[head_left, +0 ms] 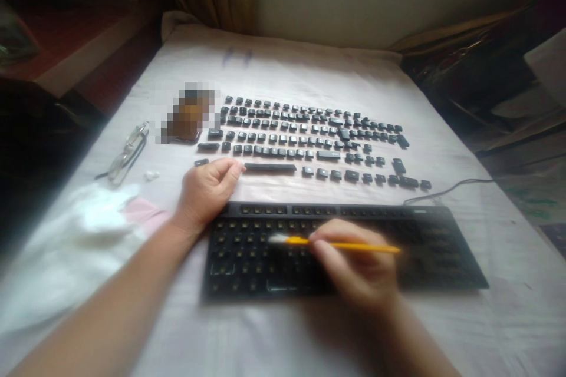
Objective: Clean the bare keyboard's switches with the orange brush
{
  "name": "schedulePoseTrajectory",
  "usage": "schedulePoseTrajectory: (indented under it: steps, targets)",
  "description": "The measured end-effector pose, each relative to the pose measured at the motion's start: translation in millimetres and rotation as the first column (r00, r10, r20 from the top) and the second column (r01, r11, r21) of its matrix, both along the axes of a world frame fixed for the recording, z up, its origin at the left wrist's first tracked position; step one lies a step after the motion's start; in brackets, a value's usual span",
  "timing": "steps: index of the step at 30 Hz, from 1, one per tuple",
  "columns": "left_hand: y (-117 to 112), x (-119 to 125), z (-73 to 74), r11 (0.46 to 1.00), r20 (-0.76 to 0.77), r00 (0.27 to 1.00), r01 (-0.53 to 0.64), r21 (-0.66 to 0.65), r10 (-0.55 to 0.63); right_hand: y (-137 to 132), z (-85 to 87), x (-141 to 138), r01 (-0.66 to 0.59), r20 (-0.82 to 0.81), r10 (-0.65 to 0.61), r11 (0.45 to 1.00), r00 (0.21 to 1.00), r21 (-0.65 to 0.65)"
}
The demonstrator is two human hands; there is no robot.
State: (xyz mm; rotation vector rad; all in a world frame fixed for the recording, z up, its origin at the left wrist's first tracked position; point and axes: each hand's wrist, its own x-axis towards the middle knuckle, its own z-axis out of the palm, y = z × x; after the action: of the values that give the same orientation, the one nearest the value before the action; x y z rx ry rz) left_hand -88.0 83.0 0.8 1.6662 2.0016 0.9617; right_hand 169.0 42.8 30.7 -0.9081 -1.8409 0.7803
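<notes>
A black keyboard [451, 230] with its keycaps removed lies in front of me, its bare key posts showing. My right hand [358, 265] pinches a slim yellow-handled paintbrush [349, 245], whose pale bristles reach the key posts on the left half. Closed at the thumb and forefinger, my left hand [212, 188] rests by the keyboard's upper left corner; what it grips, if anything, is hidden. Its fingertips are close to the left end of the long spacebar keycap [270, 167]. Beyond, the loose black keycaps [283, 139] lie in rows on the pale cloth.
Eyeglasses [128, 150] lie at the left, near small white bits [151, 176]. A pixelated object [190, 115] sits left of the keycaps. Crumpled white cloth [84, 235] is beside my left forearm. A dark cable [451, 190] runs off right from behind the keyboard.
</notes>
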Motion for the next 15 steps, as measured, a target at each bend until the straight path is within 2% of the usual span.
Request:
schedulePoseTrajectory:
  steps: [5,10,15]
  targets:
    - [-0.7,0.9,-0.6,1.0,-0.008,1.0,0.01,0.008,-0.01,-0.4,-5.6,-1.2,0.0,0.043,0.0,1.0,0.999,0.006]
    - [-0.2,0.6,-2.2,1.0,0.001,1.0,0.022,0.015,-0.022,-0.8,0.9,-4.6,-0.032,0.069,0.035,0.999,0.997,-0.031]
    - [-0.2,0.7,-1.5,0.999,0.012,1.0,0.029,0.021,-0.029,-2.2,1.6,-2.7,-0.024,0.016,0.025,0.999,1.0,-0.048]
